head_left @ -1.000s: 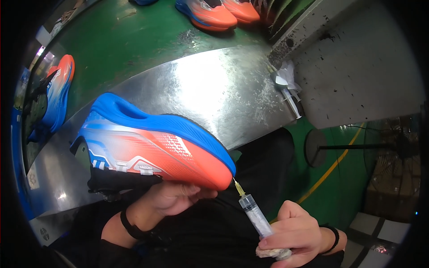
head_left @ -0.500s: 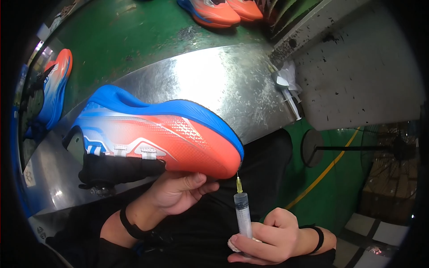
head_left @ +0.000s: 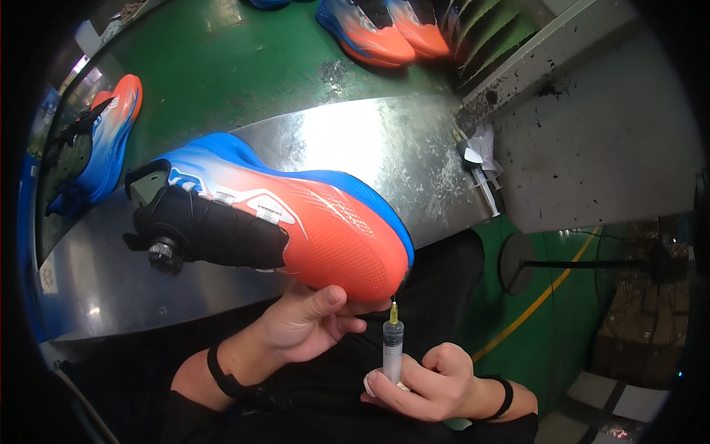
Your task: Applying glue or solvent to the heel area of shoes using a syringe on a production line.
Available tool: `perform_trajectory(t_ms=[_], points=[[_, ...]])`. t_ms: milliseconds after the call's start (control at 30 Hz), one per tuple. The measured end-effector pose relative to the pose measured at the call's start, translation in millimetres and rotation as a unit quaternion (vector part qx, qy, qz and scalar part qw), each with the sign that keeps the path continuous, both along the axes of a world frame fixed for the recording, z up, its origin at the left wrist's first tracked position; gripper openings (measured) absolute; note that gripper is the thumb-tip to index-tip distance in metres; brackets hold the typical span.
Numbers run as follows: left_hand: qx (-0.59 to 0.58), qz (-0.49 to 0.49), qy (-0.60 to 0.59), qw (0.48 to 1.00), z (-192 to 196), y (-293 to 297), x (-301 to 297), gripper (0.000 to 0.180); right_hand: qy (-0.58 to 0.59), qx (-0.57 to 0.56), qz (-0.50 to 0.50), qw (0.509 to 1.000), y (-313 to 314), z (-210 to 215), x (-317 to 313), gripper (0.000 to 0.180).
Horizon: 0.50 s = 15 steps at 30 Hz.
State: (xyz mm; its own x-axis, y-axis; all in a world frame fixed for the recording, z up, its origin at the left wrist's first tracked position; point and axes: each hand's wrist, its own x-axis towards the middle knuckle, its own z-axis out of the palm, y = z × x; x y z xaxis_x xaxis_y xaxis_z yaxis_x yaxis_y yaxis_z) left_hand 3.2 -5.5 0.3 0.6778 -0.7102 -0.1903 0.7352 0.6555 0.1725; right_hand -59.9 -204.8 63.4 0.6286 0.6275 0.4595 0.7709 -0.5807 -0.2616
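A running shoe (head_left: 336,229), orange at the toe with a blue sole and a black tongue with a round dial, lies tilted on its side over my lap and the metal worktop. From below, my left hand (head_left: 307,325) is closed on the shoe near the toe, some fingers hidden under it. My right hand (head_left: 433,381) grips a clear syringe (head_left: 393,348) with a yellow-hubbed needle (head_left: 393,313). The syringe stands nearly upright, its needle tip at the sole edge by the toe. Whether the tip touches cannot be told. Something whitish shows at the fingers around the barrel.
A shiny metal worktop (head_left: 436,170) borders a green surface (head_left: 222,66). More such shoes stand at the far middle (head_left: 377,41) and far left (head_left: 111,148). Another syringe (head_left: 486,189) hangs by a grey panel (head_left: 592,148). A standing fan (head_left: 658,263) is at right.
The shoe has rolled so its upper and dial face me more, and its toe has shifted slightly right and down. My right hand and syringe have moved slightly left.
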Motion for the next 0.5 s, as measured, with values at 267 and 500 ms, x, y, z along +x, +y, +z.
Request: perform_trajectory(t_ms=[267, 500], points=[[0.015, 0.007, -0.038, 0.999, 4.7, -1.6, -4.0, 0.046, -0.009, -0.006, -0.001, 1.000, 0.8, -2.0, -4.3, 0.023], [0.024, 0.015, -0.026, 0.999, 3.7, -1.0, -8.2, 0.045, 0.007, -0.019, 0.006, 1.000, -0.6, 0.3, -8.6, 0.024]])
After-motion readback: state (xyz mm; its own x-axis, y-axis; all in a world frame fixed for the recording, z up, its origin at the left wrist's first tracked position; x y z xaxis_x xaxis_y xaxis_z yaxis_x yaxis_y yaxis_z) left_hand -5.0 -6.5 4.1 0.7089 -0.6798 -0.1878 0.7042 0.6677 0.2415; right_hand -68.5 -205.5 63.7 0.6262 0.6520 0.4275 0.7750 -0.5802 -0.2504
